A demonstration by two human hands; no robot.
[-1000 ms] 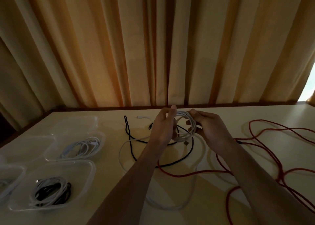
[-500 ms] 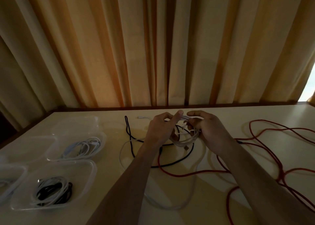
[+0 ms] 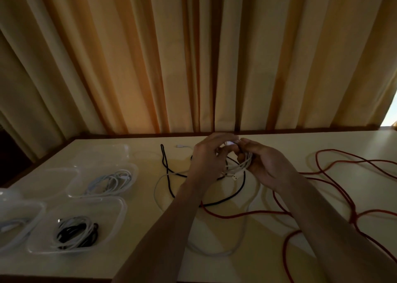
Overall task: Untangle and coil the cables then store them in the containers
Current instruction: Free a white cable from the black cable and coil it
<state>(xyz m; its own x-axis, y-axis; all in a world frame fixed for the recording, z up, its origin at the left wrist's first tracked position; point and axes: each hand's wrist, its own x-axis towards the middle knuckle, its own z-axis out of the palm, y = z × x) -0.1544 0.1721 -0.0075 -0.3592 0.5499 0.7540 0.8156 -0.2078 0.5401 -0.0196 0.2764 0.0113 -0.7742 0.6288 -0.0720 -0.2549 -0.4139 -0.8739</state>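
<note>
A small coil of white cable (image 3: 238,168) hangs between both hands above the table's far middle, its plug dangling below. My right hand (image 3: 264,164) grips the coil with curled fingers. My left hand (image 3: 207,158) pinches a strand at the coil's top. Under them a black cable (image 3: 165,164) and a loose white cable (image 3: 242,235) lie tangled on the table. A long red cable (image 3: 335,175) sprawls to the right. Clear plastic containers stand at the left: one (image 3: 120,207) holds black and white coils, another (image 3: 133,169) holds a white coil.
More clear containers (image 3: 40,209) sit at the far left, one holding a pale cable. Orange-beige curtains (image 3: 193,57) hang right behind the table's (image 3: 150,250) far edge. The front table edge runs along the bottom of the view.
My left hand has swung over the top of the coil toward my right hand, wrapping a strand around it. The coil stays in my right hand.
</note>
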